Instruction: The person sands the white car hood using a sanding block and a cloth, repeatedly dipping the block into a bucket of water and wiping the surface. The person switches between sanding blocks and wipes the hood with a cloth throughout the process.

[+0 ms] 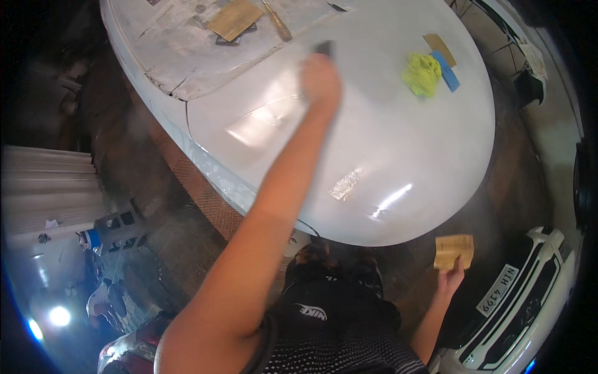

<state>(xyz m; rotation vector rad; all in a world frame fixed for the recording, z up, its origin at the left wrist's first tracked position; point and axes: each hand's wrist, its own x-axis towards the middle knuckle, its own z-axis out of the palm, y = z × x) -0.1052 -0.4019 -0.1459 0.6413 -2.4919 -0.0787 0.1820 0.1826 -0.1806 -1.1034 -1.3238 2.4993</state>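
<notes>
My left hand (321, 80) reaches across the glossy white car hood (398, 143), blurred by motion. From its fingers pokes a small dark piece (324, 47) that looks pressed to the painted surface; its kind is too smeared to tell. Down by my right side, off the hood, my right hand (450, 279) pinches a creased tan sheet of sandpaper (454, 250). A crumpled lime-green cloth (421, 75) lies on the hood's right part, touching a blue strip (445, 70) and a tan sandpaper piece (440, 48).
Toward the windshield area lie another sandpaper sheet (235, 19) over dark blocks and a wooden-handled tool (278, 22). A shiny clear patch (346, 184) sits near the hood's front. At the lower right stands a white car bumper (548, 293); a corrugated panel (47, 187) is at left.
</notes>
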